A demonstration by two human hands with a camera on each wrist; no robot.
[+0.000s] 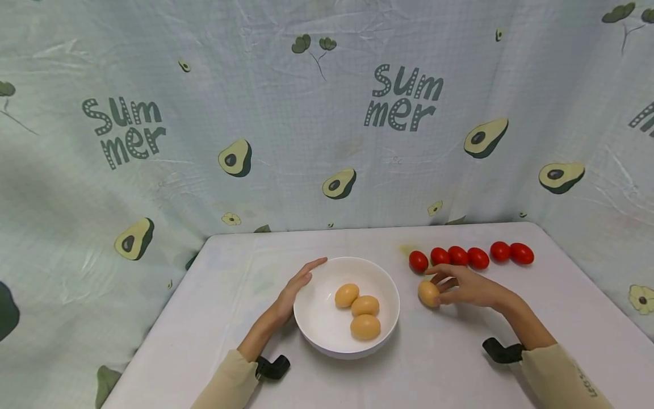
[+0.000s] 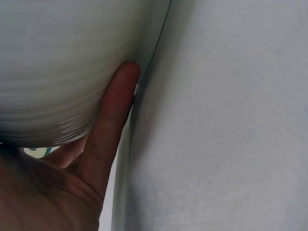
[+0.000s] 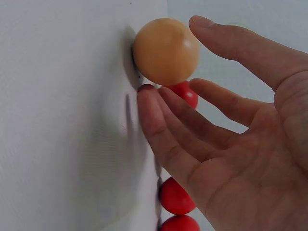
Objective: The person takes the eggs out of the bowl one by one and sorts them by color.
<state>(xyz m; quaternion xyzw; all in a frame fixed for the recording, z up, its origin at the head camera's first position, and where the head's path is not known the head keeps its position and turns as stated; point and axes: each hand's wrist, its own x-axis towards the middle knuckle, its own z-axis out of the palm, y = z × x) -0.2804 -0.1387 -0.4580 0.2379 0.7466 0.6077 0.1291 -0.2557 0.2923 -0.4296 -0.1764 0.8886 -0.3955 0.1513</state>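
A white bowl [image 1: 319,335] stands on the table with three light-brown eggs [image 1: 365,328] inside. My left hand [image 1: 289,291] rests along the bowl's left side with its fingers extended; in the left wrist view a straight finger [image 2: 113,110] lies against the outer wall. To the right of the bowl, another brown egg [image 1: 428,293] sits on the table. Around that egg [image 3: 166,50] my right hand [image 1: 467,288] is spread, the thumb on one side and the fingers on the other. The fingertips are at its surface, without a visible firm grip.
Several red cherry tomatoes [image 1: 478,258] lie in a loose row behind my right hand, toward the table's far right. The white table [image 1: 245,272] ends at a hanging curtain with avocado prints [image 1: 286,142]. Black wrist mounts [image 1: 273,367] sit on both forearms.
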